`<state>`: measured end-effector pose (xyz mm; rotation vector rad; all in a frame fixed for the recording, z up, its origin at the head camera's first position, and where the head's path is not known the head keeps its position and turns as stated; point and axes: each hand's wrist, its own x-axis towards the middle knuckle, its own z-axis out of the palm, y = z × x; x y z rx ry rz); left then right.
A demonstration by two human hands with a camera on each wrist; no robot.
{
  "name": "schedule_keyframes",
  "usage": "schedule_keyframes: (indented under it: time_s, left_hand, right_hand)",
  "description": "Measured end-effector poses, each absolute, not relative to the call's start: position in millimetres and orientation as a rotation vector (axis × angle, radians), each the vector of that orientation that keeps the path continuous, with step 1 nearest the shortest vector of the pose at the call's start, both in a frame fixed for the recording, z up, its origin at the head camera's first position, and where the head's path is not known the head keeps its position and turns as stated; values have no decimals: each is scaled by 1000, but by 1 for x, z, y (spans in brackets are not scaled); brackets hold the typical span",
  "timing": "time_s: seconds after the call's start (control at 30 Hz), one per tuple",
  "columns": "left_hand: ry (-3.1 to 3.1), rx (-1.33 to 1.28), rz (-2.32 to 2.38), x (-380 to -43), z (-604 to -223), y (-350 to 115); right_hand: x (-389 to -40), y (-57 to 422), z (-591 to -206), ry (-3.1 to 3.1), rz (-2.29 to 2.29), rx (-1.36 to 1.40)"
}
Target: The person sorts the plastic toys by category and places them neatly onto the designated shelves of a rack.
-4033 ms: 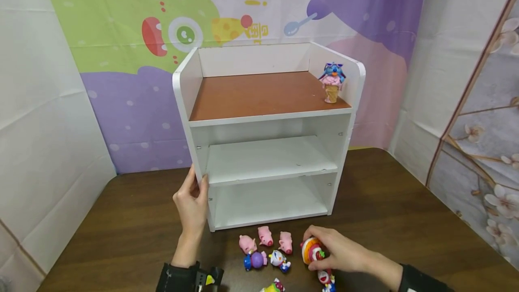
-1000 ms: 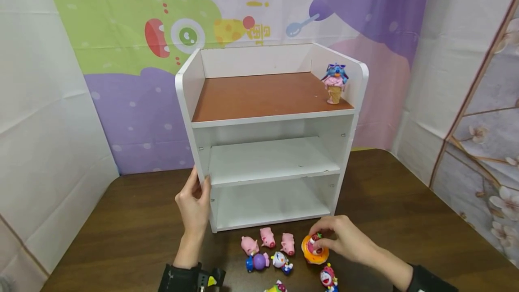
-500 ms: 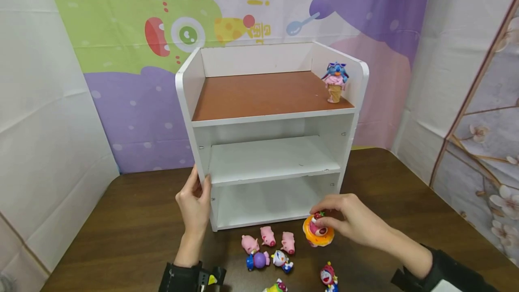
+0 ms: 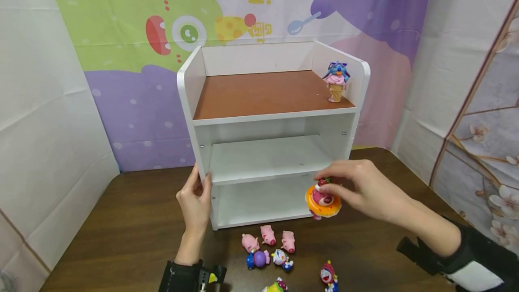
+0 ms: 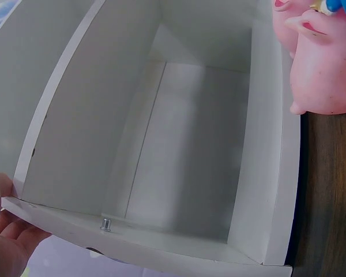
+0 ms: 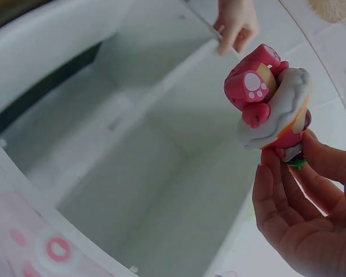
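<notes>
In the head view my left hand [image 4: 193,204] grips the left side panel of the white shelf unit [image 4: 265,159], thumb at its front edge. The left wrist view shows those fingers [image 5: 14,239] around the panel's edge. My right hand [image 4: 366,188] pinches a bear figurine [image 4: 323,199] by its top, holding it in the air before the lowest compartment. The figurine is pink, sits in an orange ring and has a strawberry on its head. Its white-padded feet [image 6: 255,85] face up in the right wrist view.
An ice-cream-cone figurine [image 4: 336,82] stands at the right of the brown top shelf. On the table [image 4: 121,233], before the unit, lie several pink pigs [image 4: 268,235], a purple-and-blue figurine [image 4: 257,259], a white-and-blue one [image 4: 282,259], a yellow one [image 4: 275,285] and a red-and-blue one [image 4: 329,276].
My right hand took hold of the bear figurine's top and raised it off the table, up and toward the shelf unit. The left hand stays on the side panel.
</notes>
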<state>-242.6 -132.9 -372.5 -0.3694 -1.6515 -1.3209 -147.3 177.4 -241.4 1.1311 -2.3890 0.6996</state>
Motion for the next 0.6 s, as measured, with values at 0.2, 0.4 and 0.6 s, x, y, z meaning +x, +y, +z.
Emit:
schedule_keyframes:
  time_s: [0.2,0.4,0.6]
  left_hand:
    - [-1654,-366,-1320,-242,-373,-133]
    - [-1652,-375,-1318,-242,-371,-132]
    - [-1650,-369,-1326,-243,-372,-133]
  right_hand:
    - [-146,173,-213,-2358,584,1131]
    - [-146,168,-180,-2340,519,1118]
    - [-153,164,-147,-2324,462,1066]
